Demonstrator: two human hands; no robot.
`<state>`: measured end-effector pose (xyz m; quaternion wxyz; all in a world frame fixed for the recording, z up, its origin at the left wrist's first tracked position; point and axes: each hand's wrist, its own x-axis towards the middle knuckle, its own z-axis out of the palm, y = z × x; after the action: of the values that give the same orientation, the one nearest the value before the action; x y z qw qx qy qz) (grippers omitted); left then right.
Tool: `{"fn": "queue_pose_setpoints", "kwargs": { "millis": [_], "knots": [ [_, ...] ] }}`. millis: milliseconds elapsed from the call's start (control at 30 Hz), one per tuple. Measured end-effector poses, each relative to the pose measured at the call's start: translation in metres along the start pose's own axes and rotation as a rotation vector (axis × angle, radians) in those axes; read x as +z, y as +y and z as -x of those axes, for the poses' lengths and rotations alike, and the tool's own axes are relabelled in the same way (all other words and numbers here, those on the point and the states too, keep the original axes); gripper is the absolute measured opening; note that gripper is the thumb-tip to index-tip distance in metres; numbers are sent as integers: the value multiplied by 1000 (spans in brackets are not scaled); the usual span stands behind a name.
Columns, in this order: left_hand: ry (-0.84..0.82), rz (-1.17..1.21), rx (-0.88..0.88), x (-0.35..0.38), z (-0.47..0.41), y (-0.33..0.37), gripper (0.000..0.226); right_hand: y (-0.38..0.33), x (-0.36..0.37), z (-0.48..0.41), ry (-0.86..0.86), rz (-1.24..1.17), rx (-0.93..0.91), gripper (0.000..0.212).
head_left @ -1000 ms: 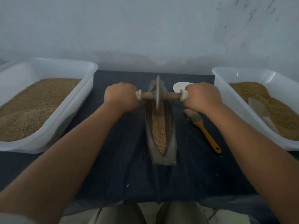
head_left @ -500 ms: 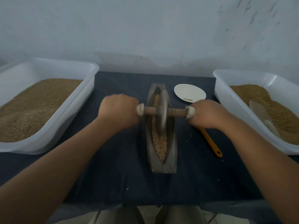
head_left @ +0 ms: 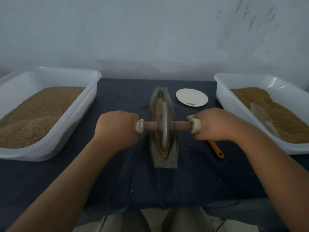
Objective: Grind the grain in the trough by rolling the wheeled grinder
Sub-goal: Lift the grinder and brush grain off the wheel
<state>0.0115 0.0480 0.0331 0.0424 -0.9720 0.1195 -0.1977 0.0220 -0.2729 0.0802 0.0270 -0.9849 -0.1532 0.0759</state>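
Note:
A narrow boat-shaped metal trough (head_left: pixel 173 144) lies lengthwise on the dark cloth in the middle, with a line of tan grain (head_left: pixel 158 108) along its groove. The wheeled grinder (head_left: pixel 163 125), a metal disc on a wooden axle, stands in the groove near the trough's middle. My left hand (head_left: pixel 117 129) grips the axle's left end. On the right end, my right hand (head_left: pixel 215 124) grips the axle the same way. The white end caps show beside both fists.
A white tub of grain (head_left: pixel 50 76) stands at the left and another (head_left: pixel 250 79) at the right, the latter with a pale scoop lying in it. A white saucer (head_left: pixel 192 97) sits behind my right hand. A brush with an orange handle (head_left: pixel 216 149) lies partly under my right hand.
The grinder has rolled from the trough's far end toward me to about the middle, and both hands came back with it. The saucer is uncovered.

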Motion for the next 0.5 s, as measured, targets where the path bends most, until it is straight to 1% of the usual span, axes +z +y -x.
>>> {"fn": "queue_pose_setpoints", "kwargs": {
  "millis": [67, 133, 233, 267, 300, 333, 367, 400, 433, 467, 500],
  "knots": [
    [-28, 52, -52, 3, 1, 3, 39, -7, -4, 0, 114, 60, -15, 30],
    [-47, 111, -112, 9, -1, 3, 37, -15, -8, -4, 217, 156, -35, 32],
    [-84, 157, -156, 20, -2, 0, 32, -28, -12, -10, 291, 291, -73, 34],
    [-77, 165, -164, 23, -2, 0, 33, -30, -14, -13, 293, 321, -91, 39],
    [-65, 174, -177, 24, -1, 1, 35, -30, -17, -14, 276, 344, -115, 47],
    [-50, 190, -192, 25, 0, 2, 36, -29, -22, -14, 238, 353, -141, 60],
    [-34, 210, -207, 27, 1, 3, 38, -27, -28, -13, 204, 316, -156, 76],
    [-21, 232, -220, 28, 4, 3, 39, -25, -34, -8, 214, 186, -159, 88],
    [-18, 253, -235, 29, 6, 3, 39, -21, -39, 0, 294, -23, -161, 88],
    [-18, 277, -250, 30, 9, 3, 38, -15, -40, 8, 452, -258, -159, 74],
    [-21, 307, -268, 31, 11, 2, 37, -6, -35, 16, 653, -445, -132, 52]
  ]
}}
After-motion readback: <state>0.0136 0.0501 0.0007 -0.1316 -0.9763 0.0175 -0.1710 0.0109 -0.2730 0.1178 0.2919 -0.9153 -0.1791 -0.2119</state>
